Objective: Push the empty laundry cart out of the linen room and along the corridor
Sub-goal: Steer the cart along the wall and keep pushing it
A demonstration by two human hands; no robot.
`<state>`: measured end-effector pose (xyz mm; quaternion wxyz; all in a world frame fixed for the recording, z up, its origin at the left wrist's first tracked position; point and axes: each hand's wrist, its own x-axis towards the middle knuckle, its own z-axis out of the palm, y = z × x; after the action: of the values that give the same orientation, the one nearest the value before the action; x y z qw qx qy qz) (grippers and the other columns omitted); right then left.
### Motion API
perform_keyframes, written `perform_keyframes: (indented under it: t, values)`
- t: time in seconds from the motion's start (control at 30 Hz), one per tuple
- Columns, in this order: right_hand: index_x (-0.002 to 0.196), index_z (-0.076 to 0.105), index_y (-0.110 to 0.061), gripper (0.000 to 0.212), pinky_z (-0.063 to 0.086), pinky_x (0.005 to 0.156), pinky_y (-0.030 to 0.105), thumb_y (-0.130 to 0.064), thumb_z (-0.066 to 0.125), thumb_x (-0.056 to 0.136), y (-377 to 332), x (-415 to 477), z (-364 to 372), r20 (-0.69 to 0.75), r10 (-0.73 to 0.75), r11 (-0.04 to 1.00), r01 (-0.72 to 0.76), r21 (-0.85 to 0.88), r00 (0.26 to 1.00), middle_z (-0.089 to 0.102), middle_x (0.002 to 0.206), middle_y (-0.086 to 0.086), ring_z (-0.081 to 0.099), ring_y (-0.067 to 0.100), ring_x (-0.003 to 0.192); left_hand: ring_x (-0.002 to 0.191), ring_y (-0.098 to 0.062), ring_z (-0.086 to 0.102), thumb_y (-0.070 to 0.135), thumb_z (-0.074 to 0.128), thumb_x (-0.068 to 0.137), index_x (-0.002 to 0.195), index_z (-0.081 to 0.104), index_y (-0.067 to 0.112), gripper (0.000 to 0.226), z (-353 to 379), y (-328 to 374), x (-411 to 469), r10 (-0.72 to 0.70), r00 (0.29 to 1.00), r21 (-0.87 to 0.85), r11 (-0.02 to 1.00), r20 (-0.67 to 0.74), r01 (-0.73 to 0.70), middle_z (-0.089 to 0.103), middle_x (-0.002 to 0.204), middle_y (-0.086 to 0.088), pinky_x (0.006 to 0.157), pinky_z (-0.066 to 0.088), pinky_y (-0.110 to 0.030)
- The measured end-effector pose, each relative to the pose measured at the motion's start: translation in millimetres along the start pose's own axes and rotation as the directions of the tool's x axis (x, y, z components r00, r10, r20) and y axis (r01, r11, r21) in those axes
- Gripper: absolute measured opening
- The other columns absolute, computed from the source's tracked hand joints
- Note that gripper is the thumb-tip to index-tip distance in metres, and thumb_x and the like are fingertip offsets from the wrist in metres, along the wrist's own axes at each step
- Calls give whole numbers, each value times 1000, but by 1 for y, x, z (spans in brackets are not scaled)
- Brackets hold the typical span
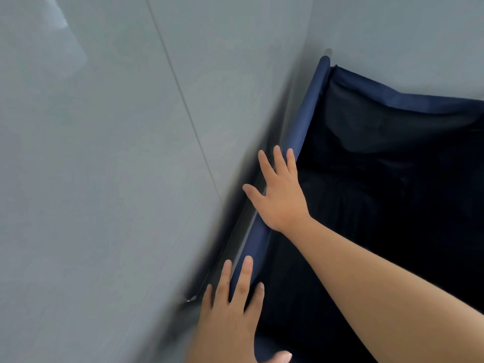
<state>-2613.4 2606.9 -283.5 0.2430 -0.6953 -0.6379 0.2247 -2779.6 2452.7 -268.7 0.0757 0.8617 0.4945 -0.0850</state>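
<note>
The laundry cart [306,111] fills the right half of the view: a navy fabric liner on a rail, with a dark inside that holds nothing I can see. Its left rim runs diagonally from the top centre to the bottom centre. My right hand [281,197] lies flat across the middle of this rim, fingers spread and pointing up the rail, forearm reaching in from the lower right. My left hand [231,313] rests lower on the same rim, fingers straight and straddling the rail, thumb on the inner side. Neither hand curls around the rail.
Glossy grey tiles [104,179] with thin joints cover the whole left side, close against the cart's rim. A pale grey wall [406,35] stands behind the cart's far edge. A strip of metal frame [250,221] shows just outside the rim. The view is tilted and blurred.
</note>
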Motion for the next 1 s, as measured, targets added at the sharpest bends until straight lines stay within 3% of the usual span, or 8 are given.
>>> perform_keyframes:
  t: [0.17, 0.4, 0.57, 0.73, 0.83, 0.93, 1.0]
  values:
    - [160, 13, -31, 78, 30, 118, 45, -57, 49, 95, 1, -1, 1, -6, 4, 1000, -4, -10, 1000, -4, 171, -2, -24, 18, 154, 109, -39, 72, 94, 74, 26, 95, 83, 25, 98, 1, 1, -1, 8, 999, 9, 1000, 39, -8, 40, 144, -12, 62, 63, -51]
    - [159, 18, -25, 78, 28, 121, 55, -56, 49, 95, 0, 2, 0, 10, 25, 995, -24, -93, 1000, -5, 171, 4, -19, 24, 156, 122, -41, 66, 96, 49, 48, 104, 80, 26, 94, 1, 2, -5, -3, 996, -10, 1000, 89, 4, 40, 153, -13, 69, 63, -54]
    - [159, 21, -25, 76, 30, 120, 54, -54, 51, 95, -2, 2, -1, 14, 39, 993, -37, -115, 999, -4, 171, 5, -18, 25, 156, 138, -37, 40, 90, 45, 53, 110, 77, 26, 91, 1, 5, -11, -30, 999, -74, 997, 20, 32, 41, 159, -11, 79, 61, -57]
    - [159, 18, -27, 77, 19, 124, 56, -56, 46, 94, -4, 3, -3, 62, 68, 974, -53, -222, 996, -7, 171, 6, -18, 26, 156, 137, -39, 53, 89, 48, 57, 114, 76, 24, 91, 1, 4, -16, -17, 1000, -58, 998, -11, 16, 38, 162, -12, 84, 60, -56]
    - [161, 13, -26, 79, 4, 124, 55, -58, 41, 94, -9, 6, -4, 63, 88, 932, -60, -357, 994, -11, 170, 10, -18, 28, 156, 146, -38, 42, 87, 46, 62, 121, 72, 23, 91, 3, 3, -18, -10, 999, -86, 996, -51, 6, 21, 169, -10, 94, 56, -58]
    - [161, 6, -23, 81, -1, 124, 55, -60, 36, 95, -17, -3, -2, 19, 149, 880, -124, -459, 989, -16, 169, 13, -19, 32, 156, 158, -30, -4, 86, 39, 70, 143, 53, 23, 98, 11, 0, -18, -4, 1000, -183, 983, 9, 5, -31, 166, 3, 118, 30, -61]
    - [161, 4, -23, 82, -3, 123, 57, -63, 34, 96, -25, -20, 3, 0, 209, 881, -188, -434, 978, -17, 169, 14, -19, 33, 156, 158, -30, -9, 87, 34, 70, 146, 48, 24, 100, 13, -1, -18, -8, 1000, -175, 985, -2, 8, -37, 163, 5, 120, 26, -60]
